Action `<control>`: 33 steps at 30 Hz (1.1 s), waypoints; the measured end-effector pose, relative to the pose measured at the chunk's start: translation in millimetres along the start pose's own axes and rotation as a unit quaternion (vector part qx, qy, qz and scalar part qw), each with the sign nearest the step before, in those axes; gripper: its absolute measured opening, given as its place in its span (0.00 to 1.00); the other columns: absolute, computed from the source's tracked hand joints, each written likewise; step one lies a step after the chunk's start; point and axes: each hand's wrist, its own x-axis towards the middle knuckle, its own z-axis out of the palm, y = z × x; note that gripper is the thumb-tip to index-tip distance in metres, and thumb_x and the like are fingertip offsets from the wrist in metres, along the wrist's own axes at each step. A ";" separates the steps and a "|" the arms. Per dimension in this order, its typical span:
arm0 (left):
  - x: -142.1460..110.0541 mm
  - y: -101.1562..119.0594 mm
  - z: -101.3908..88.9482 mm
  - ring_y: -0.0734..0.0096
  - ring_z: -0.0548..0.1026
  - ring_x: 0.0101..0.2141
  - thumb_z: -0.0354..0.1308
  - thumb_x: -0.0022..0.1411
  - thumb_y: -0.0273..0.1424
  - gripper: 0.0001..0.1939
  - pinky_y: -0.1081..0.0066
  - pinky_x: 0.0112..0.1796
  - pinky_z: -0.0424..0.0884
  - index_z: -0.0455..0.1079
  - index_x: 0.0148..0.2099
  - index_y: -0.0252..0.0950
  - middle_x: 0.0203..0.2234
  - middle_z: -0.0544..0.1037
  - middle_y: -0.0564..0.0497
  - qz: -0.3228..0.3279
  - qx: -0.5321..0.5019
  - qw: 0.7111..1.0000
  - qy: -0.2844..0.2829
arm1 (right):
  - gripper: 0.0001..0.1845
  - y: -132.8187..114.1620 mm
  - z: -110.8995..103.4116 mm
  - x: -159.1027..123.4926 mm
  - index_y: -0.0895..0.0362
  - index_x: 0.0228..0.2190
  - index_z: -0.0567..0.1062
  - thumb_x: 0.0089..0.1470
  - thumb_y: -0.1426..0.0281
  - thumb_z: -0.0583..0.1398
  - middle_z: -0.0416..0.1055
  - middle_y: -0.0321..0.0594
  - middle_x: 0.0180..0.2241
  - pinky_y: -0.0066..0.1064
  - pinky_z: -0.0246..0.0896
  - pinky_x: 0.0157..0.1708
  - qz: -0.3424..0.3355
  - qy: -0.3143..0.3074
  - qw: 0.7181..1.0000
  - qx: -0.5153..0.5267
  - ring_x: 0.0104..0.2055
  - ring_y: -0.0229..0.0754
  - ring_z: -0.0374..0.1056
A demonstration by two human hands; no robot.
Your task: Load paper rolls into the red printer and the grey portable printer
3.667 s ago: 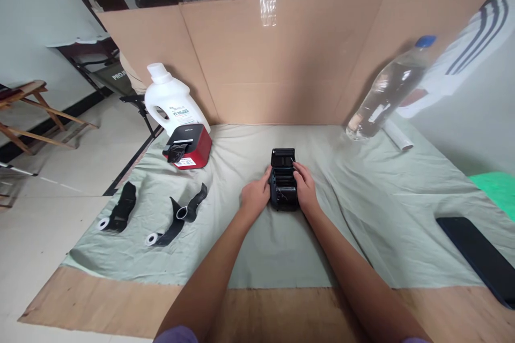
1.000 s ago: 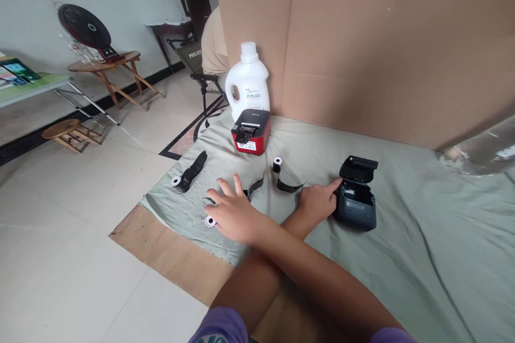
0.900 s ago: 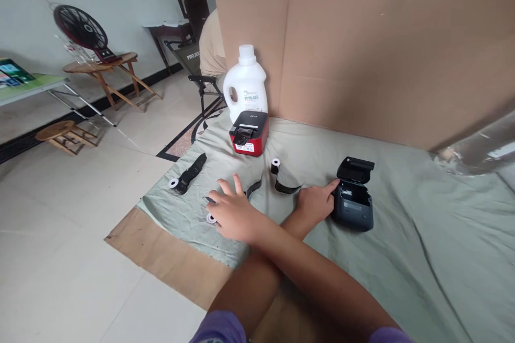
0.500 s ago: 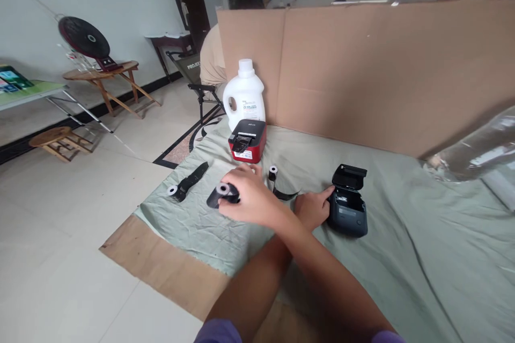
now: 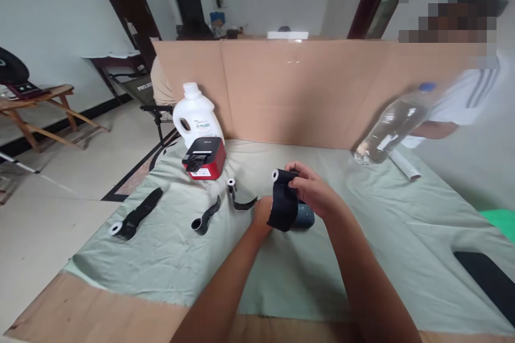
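My right hand [image 5: 311, 187] pinches a black label roll [image 5: 283, 201] with a white core, and its loose strip hangs down. This roll is above the dark blue-grey label printer [image 5: 306, 216], covering much of it. At the printer's left side rests my left hand [image 5: 263, 211], its fingers hidden behind the hanging strip. On the cloth to the left lie a black roll with a hollow core [image 5: 200, 225], a small roll with a curled black strip [image 5: 232, 186] and another black roll [image 5: 124, 229] with its strip out.
A red and black printer [image 5: 209, 163] stands before a white jug [image 5: 199, 118] at the back left. Behind runs a cardboard panel [image 5: 281, 96]. A large clear bottle [image 5: 390, 131] leans at right; a person in a white sleeve is behind it. A black flat object [image 5: 485, 278] lies at front right.
My right hand has moved right with the black roll, from the left-hand rolls to above the printer. My arms are no longer crossed. The view has turned right, revealing a person.
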 end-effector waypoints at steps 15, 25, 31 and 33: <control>-9.0 -18.9 12.3 0.63 0.77 0.31 0.59 0.58 0.24 0.05 0.70 0.32 0.70 0.75 0.32 0.35 0.26 0.80 0.50 -0.016 -0.106 0.991 0.076 | 0.14 6.4 -40.3 7.1 0.55 0.37 0.72 0.48 0.64 0.63 0.69 0.34 0.31 0.30 0.56 0.32 -0.047 0.004 0.973 -0.227 0.32 0.39 0.64; -3.6 -13.0 9.2 0.77 0.65 0.24 0.55 0.59 0.23 0.22 0.76 0.31 0.65 0.75 0.56 0.35 0.22 0.68 0.58 0.045 -0.205 0.976 0.053 | 0.04 15.8 -69.3 20.4 0.56 0.34 0.71 0.53 0.72 0.60 0.71 0.36 0.32 0.31 0.60 0.36 -0.045 0.093 0.929 -0.356 0.35 0.41 0.66; -4.1 -16.7 9.3 0.74 0.64 0.23 0.56 0.61 0.25 0.25 0.74 0.28 0.66 0.73 0.60 0.35 0.23 0.68 0.55 0.064 -0.216 0.972 0.063 | 0.05 26.4 -92.0 24.9 0.55 0.35 0.69 0.54 0.73 0.60 0.73 0.38 0.36 0.30 0.60 0.36 -0.010 0.114 0.909 -0.401 0.38 0.41 0.68; -6.1 -15.6 7.9 0.75 0.63 0.23 0.57 0.62 0.27 0.24 0.75 0.27 0.65 0.73 0.61 0.35 0.23 0.68 0.55 0.081 -0.221 0.970 0.064 | 0.05 29.1 -96.3 25.0 0.55 0.35 0.69 0.55 0.74 0.60 0.74 0.38 0.37 0.30 0.60 0.36 0.005 0.081 0.898 -0.431 0.38 0.42 0.68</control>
